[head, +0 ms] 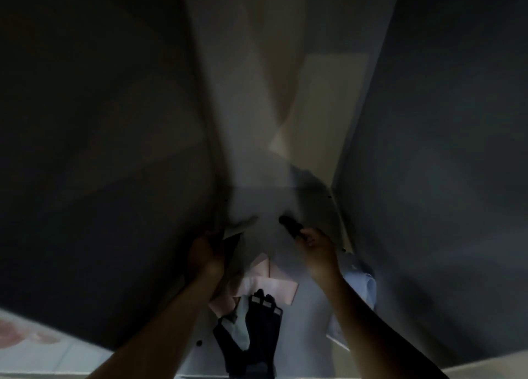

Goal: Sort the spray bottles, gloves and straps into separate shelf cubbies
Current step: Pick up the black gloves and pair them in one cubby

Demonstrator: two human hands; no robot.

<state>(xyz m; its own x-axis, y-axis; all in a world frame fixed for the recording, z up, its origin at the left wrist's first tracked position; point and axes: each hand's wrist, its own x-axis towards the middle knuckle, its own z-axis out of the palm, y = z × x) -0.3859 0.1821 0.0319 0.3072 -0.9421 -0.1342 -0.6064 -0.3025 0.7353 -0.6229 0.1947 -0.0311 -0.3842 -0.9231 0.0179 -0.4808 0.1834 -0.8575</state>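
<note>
The right hand [315, 243] is pinching a dark rolled strap [290, 226], the left hand [204, 251] is gripping a dark flat item [231, 243] (too blurred to name), both reaching far into the dim grey cubby [257, 201], likely for sorting.

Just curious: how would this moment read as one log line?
left hand: grips dark item | right hand: grips dark object | black glove: lying in cubby

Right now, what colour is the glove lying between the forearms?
Black with grey patches, glove, head view.
</note>
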